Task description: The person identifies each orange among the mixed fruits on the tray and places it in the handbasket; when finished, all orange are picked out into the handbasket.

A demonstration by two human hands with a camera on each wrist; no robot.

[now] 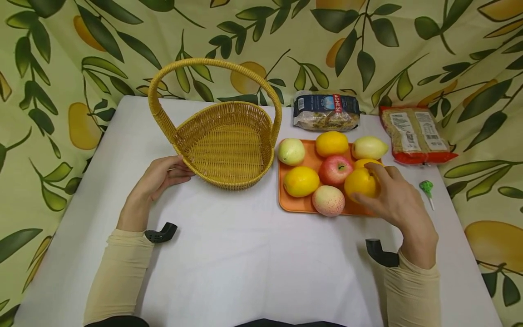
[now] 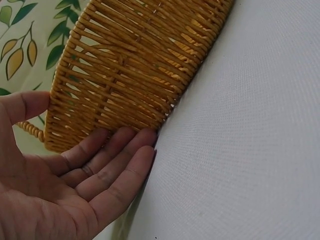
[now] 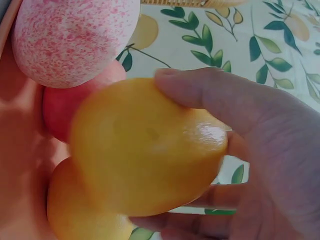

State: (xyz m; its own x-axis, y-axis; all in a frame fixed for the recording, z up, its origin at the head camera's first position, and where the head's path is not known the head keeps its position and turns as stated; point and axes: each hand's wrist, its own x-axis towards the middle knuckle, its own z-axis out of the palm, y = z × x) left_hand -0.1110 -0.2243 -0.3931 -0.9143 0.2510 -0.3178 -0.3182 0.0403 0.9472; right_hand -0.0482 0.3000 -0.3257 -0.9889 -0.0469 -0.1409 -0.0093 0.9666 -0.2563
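Leaf-and-fruit printed cloth [image 1: 433, 68] forms the backdrop behind a table covered in white fabric [image 1: 245, 254]. Both forearms, in beige ribbed sleeves [image 1: 118, 272], extend forward from the near edge.

Left hand [image 1: 161, 177]: positioned at the left side of a golden-brown woven basket [image 1: 224, 154] with a tall arched handle [image 1: 216, 61]. The grip is loose and wide, with the fingers lightly bent against the outer wall. Right hand [image 1: 396, 195]: wrist bent inward, thumb and fingers closed around a smooth, rounded yellow fruit [image 1: 359, 184]. The held fruit is over the right part of a shallow orange rectangular tray [image 1: 288, 206].

The left wrist view shows contact hidden from the head: thumb at the rim, fingertips low on the slatted weave. The right wrist view shows the thumb on one side of the held fruit and fingers on the other, with a second yellow fruit [image 3: 87, 210] just beside it.

Only the head view shows the full tray load, including a glossy red apple [image 1: 335, 170], a pink-speckled, cream-coloured peach [image 1: 328, 200] and a pale green oval fruit [image 1: 369, 148]. Behind the tray lies a crinkled, dark-blue and clear pasta bag [image 1: 327, 111]; to the right are a flat red-and-tan packet [image 1: 414, 136] and a green-headed lollipop [image 1: 426, 187].
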